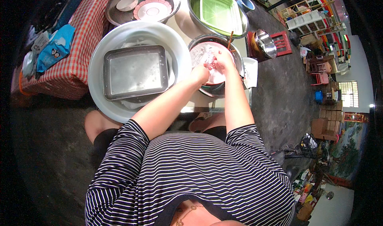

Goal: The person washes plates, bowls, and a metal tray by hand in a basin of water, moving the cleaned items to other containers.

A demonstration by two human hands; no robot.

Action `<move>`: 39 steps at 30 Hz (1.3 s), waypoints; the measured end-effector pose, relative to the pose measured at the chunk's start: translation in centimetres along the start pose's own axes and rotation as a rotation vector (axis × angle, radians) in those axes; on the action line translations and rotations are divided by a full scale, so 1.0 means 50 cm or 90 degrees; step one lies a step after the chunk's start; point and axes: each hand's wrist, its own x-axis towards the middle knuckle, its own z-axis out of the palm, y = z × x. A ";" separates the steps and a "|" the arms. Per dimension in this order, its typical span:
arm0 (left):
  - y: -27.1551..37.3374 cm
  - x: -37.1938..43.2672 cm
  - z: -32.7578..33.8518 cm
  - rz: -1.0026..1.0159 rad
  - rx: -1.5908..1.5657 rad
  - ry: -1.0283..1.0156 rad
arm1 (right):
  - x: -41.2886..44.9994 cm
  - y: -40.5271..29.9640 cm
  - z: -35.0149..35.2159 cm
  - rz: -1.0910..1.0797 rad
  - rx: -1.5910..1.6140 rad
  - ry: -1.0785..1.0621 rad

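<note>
Both hands are close together over a pink-rimmed round dish (216, 78) set in a steel basin (209, 92). My left hand (201, 72) has its fingers curled at the dish's middle. My right hand (223, 60) is bent inward beside it, near the dish's right side. Between and beyond the fingers is a clear, shiny, crumpled-looking surface (200, 53); water or thin plastic, I cannot tell which. Reddish marks show by the fingertips, and what the fingers grip is unclear. Brown chopsticks (230, 40) stick up at the basin's far right.
Left of my hands a large whitish basin (97, 73) holds a dark rectangular baking pan (134, 72). Behind stand a steel basin (112, 12) with a bowl and a scalloped plate (153, 10), and another with a green strainer basket (220, 12). A checked cloth (74, 61) covers a left-hand table.
</note>
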 end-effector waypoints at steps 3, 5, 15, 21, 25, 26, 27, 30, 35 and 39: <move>-0.001 -0.007 -0.005 0.042 -0.013 0.029 | -0.054 -0.050 -0.003 0.053 0.237 -0.023; 0.002 -0.012 0.001 0.071 0.033 0.051 | -0.081 -0.066 -0.002 0.075 0.234 0.018; 0.011 -0.020 -0.013 0.065 -0.028 -0.044 | -0.160 -0.092 0.033 -0.059 0.188 0.225; 0.014 -0.021 -0.018 0.134 -0.089 -0.098 | -0.158 -0.115 0.047 -0.090 0.140 0.215; 0.017 -0.021 -0.016 0.172 -0.117 -0.144 | -0.169 -0.076 0.058 -0.205 0.038 0.265; 0.023 -0.023 -0.009 0.178 -0.118 -0.051 | -0.176 -0.072 0.047 -0.217 -0.017 0.275; 0.024 -0.025 -0.010 0.182 -0.119 0.046 | -0.198 -0.094 0.040 -0.227 -0.071 0.283; 0.026 -0.021 -0.022 0.342 -0.201 -0.002 | -0.234 -0.129 0.025 -0.196 -0.104 0.204; 0.044 -0.032 -0.021 0.413 -0.296 -0.120 | -0.242 -0.084 0.027 -0.322 -0.120 0.068; 0.052 -0.055 -0.023 0.352 -0.277 -0.126 | -0.260 -0.078 0.034 -0.337 -0.157 0.107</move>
